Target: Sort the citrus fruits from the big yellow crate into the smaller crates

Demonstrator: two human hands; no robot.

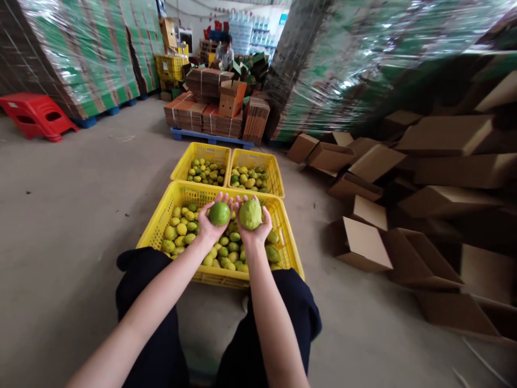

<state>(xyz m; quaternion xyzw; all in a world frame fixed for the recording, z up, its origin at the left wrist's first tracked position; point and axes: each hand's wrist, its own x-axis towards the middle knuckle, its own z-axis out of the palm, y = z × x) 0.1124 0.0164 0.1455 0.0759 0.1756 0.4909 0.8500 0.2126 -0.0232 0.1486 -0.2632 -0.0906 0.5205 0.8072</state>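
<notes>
In the head view, my left hand (210, 226) is palm up with a smooth, dark green lemon (219, 214) resting in it, fingers curled around the fruit. Beside it my right hand (258, 233) cups a larger, paler yellow-green lemon (250, 214) with a bumpy skin. Both hands are over a big yellow crate (155, 223) between my knees. Loose yellow and green lemons (181, 229) cover its bottom; my forearms hide some of them.
Two smaller yellow crates (276, 160) with lemons stand just beyond. Open cardboard boxes (361, 242) are heaped on the right. A red stool (38, 116) is at far left. Flattened cartons sit on a blue pallet (210, 138); a person (225, 52) is behind them.
</notes>
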